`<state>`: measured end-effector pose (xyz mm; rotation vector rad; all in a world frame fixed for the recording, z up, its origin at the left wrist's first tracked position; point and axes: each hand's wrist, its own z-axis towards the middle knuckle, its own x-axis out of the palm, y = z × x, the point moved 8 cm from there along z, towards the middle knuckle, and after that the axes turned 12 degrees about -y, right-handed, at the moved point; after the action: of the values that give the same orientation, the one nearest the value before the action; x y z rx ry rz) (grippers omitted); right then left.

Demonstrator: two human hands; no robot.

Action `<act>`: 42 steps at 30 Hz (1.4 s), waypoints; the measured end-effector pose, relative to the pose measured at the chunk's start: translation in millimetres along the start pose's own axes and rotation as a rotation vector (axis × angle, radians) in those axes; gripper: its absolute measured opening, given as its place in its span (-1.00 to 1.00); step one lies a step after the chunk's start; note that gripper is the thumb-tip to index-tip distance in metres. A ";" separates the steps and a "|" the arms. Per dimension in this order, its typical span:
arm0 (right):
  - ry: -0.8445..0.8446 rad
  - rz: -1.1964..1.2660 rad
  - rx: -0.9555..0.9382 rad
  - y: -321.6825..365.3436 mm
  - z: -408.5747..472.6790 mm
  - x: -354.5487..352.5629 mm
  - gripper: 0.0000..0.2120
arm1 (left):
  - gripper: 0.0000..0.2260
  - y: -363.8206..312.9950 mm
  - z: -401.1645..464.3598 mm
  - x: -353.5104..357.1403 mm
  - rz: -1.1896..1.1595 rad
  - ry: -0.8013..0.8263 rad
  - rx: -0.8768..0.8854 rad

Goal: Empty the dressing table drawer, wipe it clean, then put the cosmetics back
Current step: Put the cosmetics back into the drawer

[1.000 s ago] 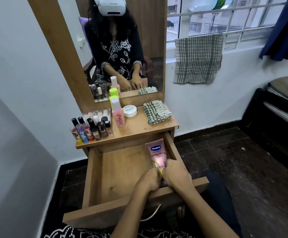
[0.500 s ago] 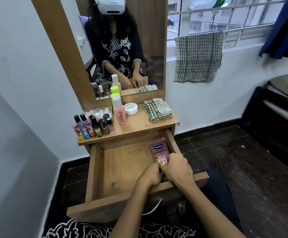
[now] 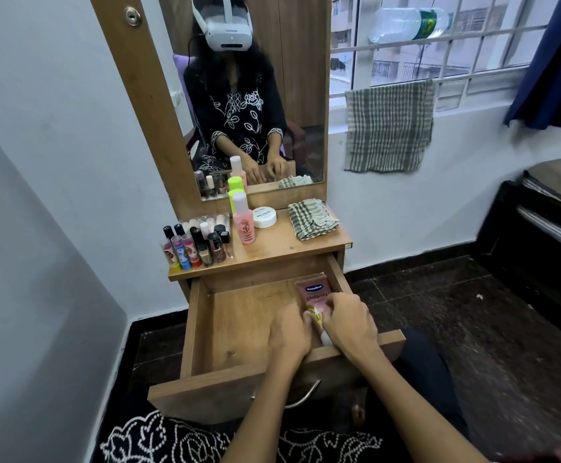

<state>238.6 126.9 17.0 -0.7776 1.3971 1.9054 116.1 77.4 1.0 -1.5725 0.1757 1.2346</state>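
The wooden drawer [image 3: 202,329] of the dressing table stands pulled open, its floor mostly bare. A pink Vaseline tube [image 3: 316,293] lies along the drawer's right wall, label up. My right hand [image 3: 349,324] covers and grips the tube's lower half. My left hand [image 3: 289,332] is beside it, fingers curled against the tube's yellow-patterned part. The tube's cap end is mostly hidden between my hands.
On the table top [image 3: 306,248] stand several nail polish bottles [image 3: 199,245], a pink bottle [image 3: 244,222], a green-capped bottle [image 3: 235,187], a white jar [image 3: 264,217] and a folded checked cloth [image 3: 312,220]. A mirror [image 3: 299,95] rises behind. A checked towel [image 3: 389,125] hangs at the window.
My right hand has slid further up over the tube, so less of the label shows. The tube sits a little closer to the drawer's right wall. The view shifted slightly.
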 end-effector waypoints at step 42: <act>0.113 0.077 -0.196 0.4 -5.6 17.3 -0.92 | -0.81 3.1 -29.6 -26.5 -0.021 -0.210 0.016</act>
<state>228.1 124.0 2.5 -0.9497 1.3379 2.1101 120.0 40.6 16.0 -1.4162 0.0336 1.3687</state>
